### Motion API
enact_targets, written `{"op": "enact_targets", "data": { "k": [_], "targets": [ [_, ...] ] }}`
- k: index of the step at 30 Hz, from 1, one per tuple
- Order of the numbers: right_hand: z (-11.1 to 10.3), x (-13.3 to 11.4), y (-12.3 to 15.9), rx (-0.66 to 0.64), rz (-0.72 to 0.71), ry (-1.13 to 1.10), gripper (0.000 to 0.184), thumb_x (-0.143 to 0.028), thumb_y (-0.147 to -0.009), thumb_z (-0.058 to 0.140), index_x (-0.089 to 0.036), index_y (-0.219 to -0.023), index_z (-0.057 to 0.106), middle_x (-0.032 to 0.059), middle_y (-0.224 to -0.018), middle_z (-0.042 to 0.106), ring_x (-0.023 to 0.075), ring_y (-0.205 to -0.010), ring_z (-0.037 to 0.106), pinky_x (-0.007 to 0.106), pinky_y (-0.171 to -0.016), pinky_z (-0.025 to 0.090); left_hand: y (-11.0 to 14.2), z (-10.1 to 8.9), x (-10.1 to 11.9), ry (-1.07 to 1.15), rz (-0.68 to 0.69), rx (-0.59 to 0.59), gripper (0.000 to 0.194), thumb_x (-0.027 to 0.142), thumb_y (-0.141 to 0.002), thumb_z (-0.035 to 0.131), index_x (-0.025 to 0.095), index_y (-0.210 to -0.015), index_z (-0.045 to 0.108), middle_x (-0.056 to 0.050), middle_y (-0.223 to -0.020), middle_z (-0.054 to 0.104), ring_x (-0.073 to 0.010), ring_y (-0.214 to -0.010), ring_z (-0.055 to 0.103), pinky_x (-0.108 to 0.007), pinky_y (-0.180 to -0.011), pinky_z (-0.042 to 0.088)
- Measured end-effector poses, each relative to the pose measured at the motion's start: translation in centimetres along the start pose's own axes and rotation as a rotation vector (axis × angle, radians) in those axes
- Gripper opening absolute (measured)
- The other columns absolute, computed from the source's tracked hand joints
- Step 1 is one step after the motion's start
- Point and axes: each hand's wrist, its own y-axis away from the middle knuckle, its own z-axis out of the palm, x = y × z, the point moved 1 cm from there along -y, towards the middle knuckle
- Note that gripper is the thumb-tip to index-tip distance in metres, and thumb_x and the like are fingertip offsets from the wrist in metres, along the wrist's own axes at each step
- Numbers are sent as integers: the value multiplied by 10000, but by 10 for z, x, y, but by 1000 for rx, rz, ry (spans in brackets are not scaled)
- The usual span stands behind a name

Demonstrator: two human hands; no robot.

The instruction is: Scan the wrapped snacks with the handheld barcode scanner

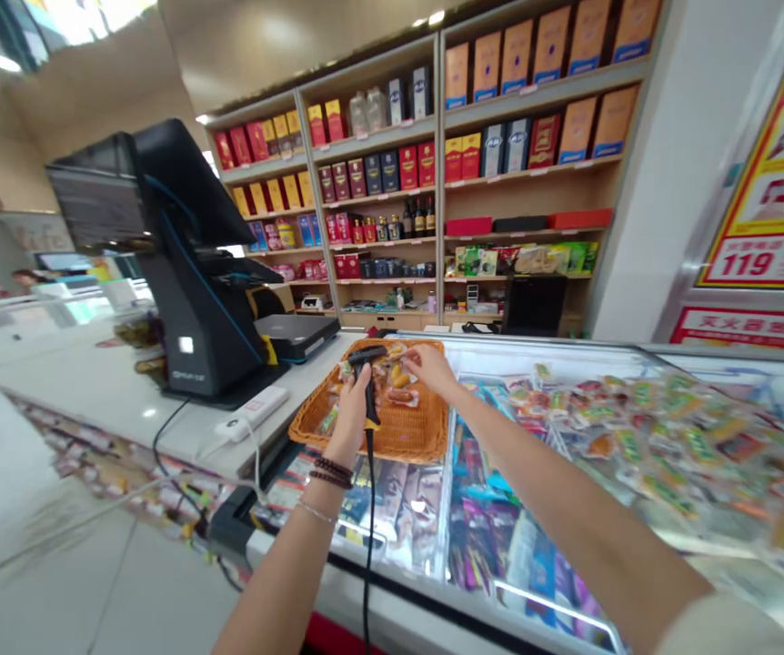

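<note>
My left hand [351, 409] is wrapped round the handle of a black barcode scanner [369, 382], whose cord hangs down toward me. The scanner's head is over a woven orange-brown basket [406, 444]. My right hand [428, 367] reaches over the basket's far right part, its fingers pinched at a small wrapped snack [402, 359]; the exact item is hard to make out. Below the fingers lies a packaged sausage [402, 397]. More small wrapped snacks lie in the basket's far and left parts.
The basket stands on a glass-topped freezer [487, 518] with packets inside. Many wrapped snacks [678, 437] lie at right. A checkout terminal [194, 273], a flat black device [296, 335] and a white power strip [252, 414] occupy the left counter. Shelves [378, 198] of boxes stand behind.
</note>
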Motion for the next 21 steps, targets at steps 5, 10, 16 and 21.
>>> {"op": "enact_targets", "data": {
  "k": [5,10,16,21],
  "targets": [
    [52,-22,21,-357,26,239,327,-249,-937,861,-148,-1247,830,226,-1351,817,350,-1262,787,377,-1059,586,-5,-26,-16,-76,-98,64,727,894,-726,868,225,-710,585,32,-549,531,-118,-473,484,-244,-457,344],
    [59,-13,18,-322,15,174,264,-116,-1005,663,-164,-1201,833,210,-1273,843,333,-1262,776,374,-1073,562,-3,-22,-17,-102,-135,76,661,822,-799,872,220,-734,606,24,-546,551,-135,-478,524,-256,-478,381],
    [52,12,9,-194,181,-707,173,-155,-853,754,-214,-1015,766,6,-881,809,229,-909,776,353,-897,634,5,-16,-8,-63,-127,43,632,775,-793,905,224,-782,597,18,-602,595,-129,-484,529,-257,-474,377],
    [22,36,18,-88,301,-1249,368,-169,-726,878,-262,-1029,692,-44,-861,783,178,-789,764,334,-802,661,17,6,-5,-54,-114,-49,663,773,-732,937,214,-819,592,29,-657,609,-96,-467,498,-237,-443,347]
  ]
}}
